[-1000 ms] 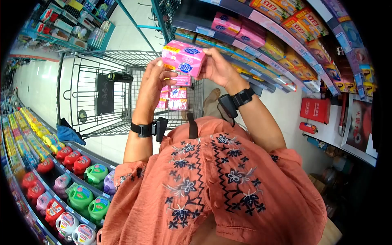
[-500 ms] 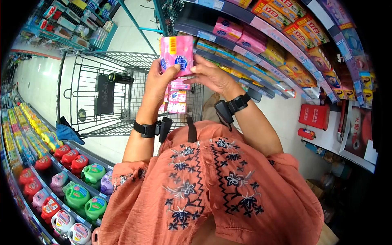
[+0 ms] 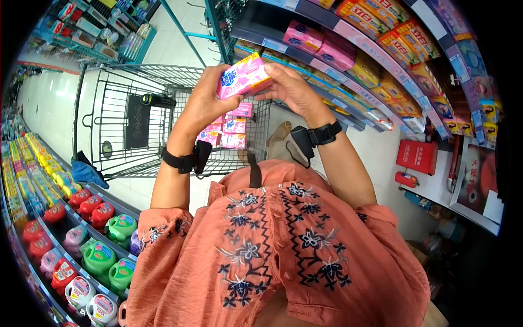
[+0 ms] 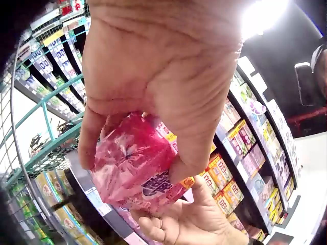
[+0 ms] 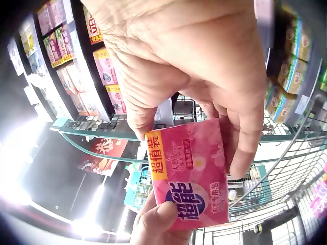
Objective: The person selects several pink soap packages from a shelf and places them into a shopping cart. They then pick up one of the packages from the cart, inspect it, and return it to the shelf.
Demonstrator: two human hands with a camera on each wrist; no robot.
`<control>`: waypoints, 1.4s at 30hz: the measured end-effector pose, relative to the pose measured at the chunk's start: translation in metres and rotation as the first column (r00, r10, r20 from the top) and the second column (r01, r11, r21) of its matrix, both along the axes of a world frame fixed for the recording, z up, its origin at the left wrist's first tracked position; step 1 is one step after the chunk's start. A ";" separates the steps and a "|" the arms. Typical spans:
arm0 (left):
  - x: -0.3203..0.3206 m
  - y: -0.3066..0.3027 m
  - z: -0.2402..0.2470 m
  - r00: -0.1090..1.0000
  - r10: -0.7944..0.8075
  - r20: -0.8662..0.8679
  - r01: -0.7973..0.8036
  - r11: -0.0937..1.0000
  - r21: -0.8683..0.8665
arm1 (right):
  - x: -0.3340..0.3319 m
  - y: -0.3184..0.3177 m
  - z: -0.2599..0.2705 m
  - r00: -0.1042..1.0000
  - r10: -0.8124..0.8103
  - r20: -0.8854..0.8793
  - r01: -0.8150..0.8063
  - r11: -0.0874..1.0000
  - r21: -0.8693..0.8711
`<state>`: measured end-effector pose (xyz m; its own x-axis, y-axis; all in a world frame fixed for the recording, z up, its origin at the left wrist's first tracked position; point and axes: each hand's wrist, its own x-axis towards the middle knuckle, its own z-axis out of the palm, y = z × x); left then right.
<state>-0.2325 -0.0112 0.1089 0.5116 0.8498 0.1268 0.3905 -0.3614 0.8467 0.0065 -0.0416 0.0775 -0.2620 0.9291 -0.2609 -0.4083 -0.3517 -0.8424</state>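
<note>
In the head view a pink soap pack (image 3: 243,79) with a yellow corner label is held between both hands above a shopping cart (image 3: 163,72). My left hand (image 3: 210,101) grips its left end, thumb along the near edge. At the right end my right hand (image 3: 294,90) pinches it, thumb on the upper corner and fingers below. The right wrist view shows the printed face of the soap pack (image 5: 191,158), with the left thumb (image 5: 159,217) pressed on it. Clear wrap folded over one end of the soap pack (image 4: 130,163) shows in the left wrist view.
Several similar pink packs (image 3: 234,125) and a dark bottle (image 3: 158,101) lie in the cart. A blue cloth (image 3: 87,173) hangs at its corner. Shelves of boxed soap (image 3: 348,54) stand right, detergent bottles (image 3: 98,259) left. A fire extinguisher (image 3: 407,179) is at the right.
The soap pack has been turned over in the hands, from upright to slanting up to the right, showing another face. The left hand has shifted round its left end.
</note>
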 end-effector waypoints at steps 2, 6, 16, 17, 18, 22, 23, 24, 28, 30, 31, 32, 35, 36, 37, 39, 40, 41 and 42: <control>0.000 0.001 -0.003 0.999 -0.031 -0.031 0.032 1.000 0.002 | 0.003 -0.002 -0.002 1.000 0.007 0.022 -0.007 1.000 0.007; 0.003 -0.003 -0.011 0.993 0.026 0.116 -0.012 0.994 -0.111 | 0.005 -0.007 -0.008 1.000 -0.019 -0.015 0.019 1.000 0.001; -0.003 -0.004 -0.033 0.852 0.278 0.443 0.129 0.709 -0.693 | 0.008 -0.013 -0.018 0.991 -0.099 -0.089 0.107 0.990 0.094; -0.003 -0.004 -0.033 0.835 0.253 0.488 0.231 0.645 -0.729 | 0.008 -0.014 -0.016 0.993 -0.088 -0.077 0.096 0.989 0.113; -0.004 -0.005 -0.034 0.818 0.243 0.522 0.273 0.635 -0.723 | 0.008 -0.017 -0.012 0.995 -0.077 -0.064 0.085 0.988 0.132; -0.001 -0.013 -0.032 0.740 0.296 0.604 0.247 0.715 -0.654 | 0.008 -0.022 0.005 0.997 -0.011 -0.080 0.026 0.980 0.199; -0.001 -0.014 -0.029 0.738 0.298 0.605 0.233 0.729 -0.643 | 0.009 -0.022 0.008 0.998 0.007 -0.063 0.006 0.979 0.206; 0.000 -0.015 -0.028 0.736 0.299 0.607 0.220 0.743 -0.633 | 0.011 -0.023 0.011 0.999 0.024 -0.046 -0.014 0.977 0.213; 0.001 -0.015 -0.026 0.756 0.277 0.593 0.198 0.767 -0.610 | 0.012 -0.023 0.010 1.000 0.027 -0.006 -0.025 0.972 0.232; 0.002 -0.014 -0.026 0.761 0.264 0.593 0.204 0.771 -0.604 | 0.014 -0.024 0.008 1.000 0.024 -0.007 -0.022 0.973 0.230; 0.003 -0.013 -0.026 0.757 0.273 0.593 0.206 0.762 -0.613 | 0.015 -0.024 0.006 1.000 0.021 -0.007 -0.019 0.973 0.230; 0.005 -0.013 -0.028 0.754 0.280 0.595 0.210 0.754 -0.622 | 0.017 -0.024 0.001 1.000 0.009 -0.002 -0.009 0.977 0.213; 0.011 -0.007 -0.039 0.760 0.291 0.581 0.208 0.738 -0.642 | 0.021 -0.023 -0.015 0.999 -0.036 0.015 0.033 0.990 0.137; 0.015 -0.007 -0.040 0.765 0.302 0.568 0.198 0.730 -0.654 | 0.021 -0.024 -0.018 0.998 -0.055 0.016 0.053 0.994 0.094; 0.019 -0.007 -0.040 0.771 0.314 0.555 0.187 0.721 -0.667 | 0.022 -0.026 -0.022 0.997 -0.073 0.018 0.072 0.996 0.049; 0.029 -0.006 -0.043 0.772 0.332 0.542 0.156 0.727 -0.668 | 0.022 -0.025 -0.026 0.993 -0.113 0.034 0.111 0.993 0.046; 0.032 -0.004 -0.047 0.779 0.348 0.521 0.133 0.721 -0.680 | 0.023 -0.025 -0.026 0.991 -0.123 0.051 0.121 0.992 0.033; 0.035 -0.002 -0.051 0.786 0.365 0.499 0.109 0.714 -0.692 | 0.025 -0.025 -0.026 0.989 -0.132 0.067 0.131 0.991 0.018; 0.038 0.001 -0.055 0.788 0.385 0.480 0.089 0.701 -0.708 | 0.028 -0.025 -0.026 0.989 -0.119 0.089 0.121 0.993 -0.009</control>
